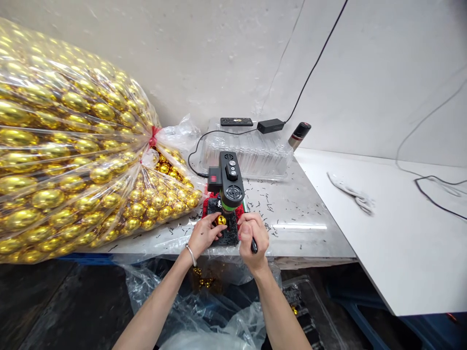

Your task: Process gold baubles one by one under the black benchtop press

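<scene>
While the left hand [205, 235] pinches a gold ball [221, 220] between thumb and fingers, the right hand [254, 233] is closed round a black handle [254, 246], its end showing below the fist. Clock centred on the black machine [232, 181]: ball at 6, just below the machine's green-ringed head, over a dark, bristly-looking base [229, 236]; left hand at 7, right hand at 5. Red material [240, 211] shows at the base's edges.

At 9, a large clear bag [73, 146] full of gold balls, gathered with a red tie [153, 136] at 10. At 12 to 1, a clear plastic container [251, 155]; on it a dark flat object [236, 122] at 12 and a black power adapter [270, 126] at 1, cabled. At 2, a dark-capped bottle [299, 136], tilted. At 3, a pale glove [352, 193] on the white board [394, 243]. Black shreds [268, 206] litter the metal tabletop [310, 221], thickest near the machine. At 6, below the table edge, crumpled clear plastic [219, 316].
</scene>
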### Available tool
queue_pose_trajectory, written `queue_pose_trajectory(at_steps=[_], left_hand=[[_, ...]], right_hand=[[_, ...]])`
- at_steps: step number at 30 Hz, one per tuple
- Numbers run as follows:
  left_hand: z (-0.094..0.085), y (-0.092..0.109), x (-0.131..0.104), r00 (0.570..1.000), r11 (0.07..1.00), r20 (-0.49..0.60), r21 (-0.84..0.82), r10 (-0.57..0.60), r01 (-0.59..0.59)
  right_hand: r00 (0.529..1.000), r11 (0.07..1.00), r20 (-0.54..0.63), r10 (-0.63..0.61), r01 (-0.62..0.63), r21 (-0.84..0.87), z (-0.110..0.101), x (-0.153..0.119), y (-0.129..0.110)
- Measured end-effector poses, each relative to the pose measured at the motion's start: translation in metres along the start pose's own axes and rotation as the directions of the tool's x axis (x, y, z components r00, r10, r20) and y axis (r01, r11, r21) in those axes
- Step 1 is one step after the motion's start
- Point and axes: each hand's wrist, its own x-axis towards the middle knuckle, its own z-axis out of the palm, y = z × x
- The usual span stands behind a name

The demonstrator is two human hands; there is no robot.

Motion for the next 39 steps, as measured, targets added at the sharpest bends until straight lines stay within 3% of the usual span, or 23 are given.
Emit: queue_pose_trajectory(at_steps=[5, 10, 19, 29, 39], left_hand=[[-0.006, 0.004, 0.004, 0.980, 0.915, 0.072, 0.349, 0.188, -0.201], [0.000, -0.001, 0.003, 0.967, 0.822, 0.004, 0.526, 0.256, -0.219], [0.009, -0.013, 0.000, 0.943, 0.781, -0.056, 0.578, 0.327, -0.237], [0.010, -0.013, 0.000, 0.935, 0.781, -0.076, 0.576, 0.346, -0.242], [0.009, -0.011, 0.000, 0.949, 0.805, -0.070, 0.551, 0.308, -0.221]], right_hand=[[1.000, 1.000, 0.012, -0.002, 0.002, 0.003, 0.000, 0.000, 0.000], [1.000, 1.000, 0.019, 0.008, -0.008, 0.003, -0.001, 0.000, -0.001], [1.000, 1.000, -0.001, -0.021, 0.021, -0.004, 0.006, -0.021, 0.014], [0.989, 0.998, -0.132, -0.064, 0.062, -0.017, 0.022, -0.038, 0.033], [0.995, 0.994, -0.032, -0.094, 0.093, -0.053, 0.017, -0.038, 0.031]])
